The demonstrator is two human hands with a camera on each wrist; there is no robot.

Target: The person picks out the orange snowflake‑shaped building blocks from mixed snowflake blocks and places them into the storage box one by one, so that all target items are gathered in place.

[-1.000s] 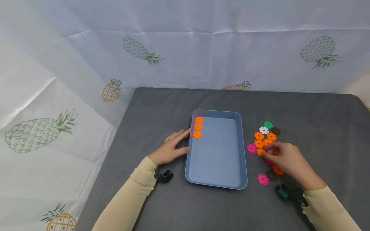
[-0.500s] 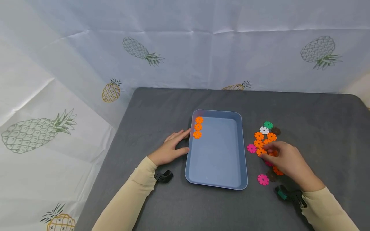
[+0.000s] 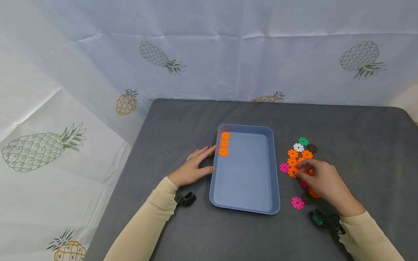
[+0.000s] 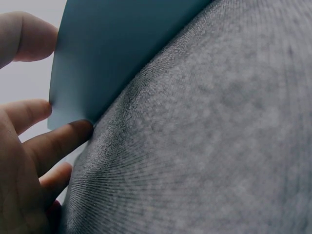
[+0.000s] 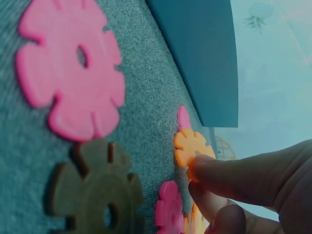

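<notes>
In the head view, my left hand point(image 3: 193, 167) rests against the left side of a blue tray point(image 3: 244, 211), fingers extended; the left wrist view shows its fingertips touching the tray wall point(image 4: 97, 53). Three orange flower-shaped discs point(image 3: 224, 143) stand in a column at the tray's upper left inside. My right hand point(image 3: 321, 178) is over a loose cluster of discs right of the tray. Its thumb and index finger pinch an orange flower-shaped disc point(image 5: 187, 146), tilted up in the right wrist view. The fingers and palm hide part of the cluster.
Around the right hand lie more discs: a green one point(image 3: 303, 141), a white one point(image 3: 298, 147), brown ones point(image 3: 312, 148), several orange ones point(image 3: 307, 154) and pink ones point(image 3: 297, 203). A dark grey cloth point(image 3: 202, 112) covers the table. A pineapple-print sheet point(image 3: 209, 65) hangs behind.
The orange disc at my right fingertips has shifted slightly left and tilted. My right hand and wrist have moved slightly left. My left hand and the tray have stayed in place.
</notes>
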